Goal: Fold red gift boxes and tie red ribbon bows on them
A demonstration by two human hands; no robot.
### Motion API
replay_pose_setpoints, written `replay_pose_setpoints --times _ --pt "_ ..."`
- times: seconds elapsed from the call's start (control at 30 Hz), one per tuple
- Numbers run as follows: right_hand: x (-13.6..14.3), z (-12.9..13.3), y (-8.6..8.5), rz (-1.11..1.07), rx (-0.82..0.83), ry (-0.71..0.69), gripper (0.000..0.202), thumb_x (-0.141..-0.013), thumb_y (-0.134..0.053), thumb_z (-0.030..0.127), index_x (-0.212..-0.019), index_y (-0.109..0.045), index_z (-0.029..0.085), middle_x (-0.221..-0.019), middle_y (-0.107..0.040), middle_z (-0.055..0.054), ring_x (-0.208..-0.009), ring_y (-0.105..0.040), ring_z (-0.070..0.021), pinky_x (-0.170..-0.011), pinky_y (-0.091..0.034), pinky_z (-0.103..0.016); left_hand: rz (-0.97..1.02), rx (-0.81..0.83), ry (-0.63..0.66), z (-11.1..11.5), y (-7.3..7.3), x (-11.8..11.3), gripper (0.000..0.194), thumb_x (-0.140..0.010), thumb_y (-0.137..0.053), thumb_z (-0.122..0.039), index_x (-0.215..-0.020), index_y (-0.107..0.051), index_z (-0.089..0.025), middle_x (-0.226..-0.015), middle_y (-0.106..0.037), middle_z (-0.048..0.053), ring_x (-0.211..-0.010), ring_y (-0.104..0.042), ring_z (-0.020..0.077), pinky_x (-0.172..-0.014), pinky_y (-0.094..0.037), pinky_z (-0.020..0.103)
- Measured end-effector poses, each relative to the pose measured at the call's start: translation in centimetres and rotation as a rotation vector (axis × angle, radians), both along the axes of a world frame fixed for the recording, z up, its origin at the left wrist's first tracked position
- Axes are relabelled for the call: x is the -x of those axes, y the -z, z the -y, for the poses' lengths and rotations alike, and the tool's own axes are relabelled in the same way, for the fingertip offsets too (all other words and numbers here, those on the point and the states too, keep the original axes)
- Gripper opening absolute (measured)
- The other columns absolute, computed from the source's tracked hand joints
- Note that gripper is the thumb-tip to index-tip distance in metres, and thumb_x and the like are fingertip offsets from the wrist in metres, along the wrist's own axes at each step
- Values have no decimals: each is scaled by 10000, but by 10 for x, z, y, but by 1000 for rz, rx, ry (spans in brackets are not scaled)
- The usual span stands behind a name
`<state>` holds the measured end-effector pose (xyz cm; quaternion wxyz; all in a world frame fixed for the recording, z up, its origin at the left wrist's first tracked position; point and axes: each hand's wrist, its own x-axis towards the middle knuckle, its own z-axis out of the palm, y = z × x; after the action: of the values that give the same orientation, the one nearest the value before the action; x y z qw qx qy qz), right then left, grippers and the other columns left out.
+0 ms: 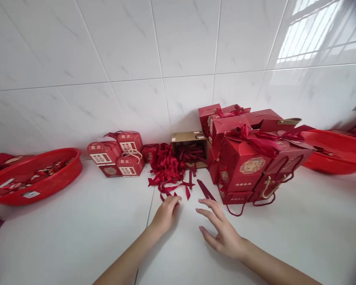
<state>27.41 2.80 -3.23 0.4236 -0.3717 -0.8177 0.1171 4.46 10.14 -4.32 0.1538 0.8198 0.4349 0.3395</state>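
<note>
My left hand (166,215) rests low over the white surface with its fingers curled together. It is at the near edge of a loose heap of dark red ribbons (166,164). Whatever may be between its fingertips is hidden. My right hand (221,231) is open, fingers spread and slightly bent, with nothing in it. Just beyond its fingertips lie flat maroon strips (205,189). Behind them a small cardboard box (188,137) lies on its side, its open front showing more maroon strips inside.
To the right stand stacked red gift boxes (243,170) with ribbon bows and cord handles. Several small red boxes (130,166) are at the left by the tiled wall (190,91). A red plastic basket (74,162) holds wrapped items at far left; another red basket (338,162) is at far right.
</note>
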Motion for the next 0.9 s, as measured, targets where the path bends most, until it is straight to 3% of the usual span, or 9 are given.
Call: replay_pose_setpoints --times 0.17,0.33,0.4,0.5,0.6,0.67,0.8,0.9 --pt "49 -20 4 -85 184 -113 558 -886 -560 220 -1406 -358 250 -1337 -546 -141 -1263 -509 -278 -1025 -469 -480 54 -61 50 39 -27 13 149 -890 -538 -193 -970 -656 -235 -872 -712 64 -839 -680 203 -770 -563 340" --pt "88 -24 -13 -205 406 -263 330 -911 -566 322 -1224 -534 226 -990 -694 -79 -934 -641 -228 -875 -509 -410 133 -81 -66 59 -36 40 64 -897 -593 -287 -887 -642 -246 -741 -696 34 -716 -652 188 -717 -549 335" --pt "97 -24 -20 -184 557 -289 222 -925 -540 375 -1058 -606 210 -863 -668 -44 -818 -614 -191 -801 -496 -350 155 -55 -117 60 -37 52 86 -878 -621 -310 -913 -634 -233 -755 -684 33 -678 -634 171 -646 -539 293" --pt "100 -29 -29 -77 766 -331 330 -945 -477 465 -844 -620 185 -653 -510 20 -597 -461 -119 -579 -398 -253 146 8 -138 59 -42 69 114 -845 -648 -295 -928 -632 -218 -752 -659 14 -646 -603 146 -594 -514 246" --pt "94 -40 -41 30 879 -382 442 -923 -487 536 -693 -590 172 -550 -336 56 -497 -294 -86 -464 -240 -234 123 66 -148 56 -50 84 85 -869 -597 -273 -917 -640 -218 -795 -657 16 -697 -605 146 -659 -511 252" --pt "84 -47 -55 80 890 -363 485 -914 -490 557 -614 -504 176 -550 -304 55 -505 -268 -84 -472 -219 -240 118 90 -178 53 -55 97 114 -893 -557 -282 -899 -649 -214 -819 -653 27 -728 -607 154 -708 -503 271" --pt "42 -52 -91 72 736 -147 520 -906 -480 584 -591 -329 199 -590 -278 44 -544 -263 -98 -498 -230 -250 96 128 -243 44 -58 131 173 -873 -577 -336 -823 -690 -215 -764 -613 26 -683 -587 164 -684 -476 284" --pt "-12 -45 -109 98 648 28 519 -891 -499 592 -580 -336 210 -572 -289 37 -526 -279 -112 -485 -263 -260 82 149 -312 41 -54 164 252 -865 -578 -388 -710 -673 -214 -699 -558 14 -623 -550 161 -609 -450 271"
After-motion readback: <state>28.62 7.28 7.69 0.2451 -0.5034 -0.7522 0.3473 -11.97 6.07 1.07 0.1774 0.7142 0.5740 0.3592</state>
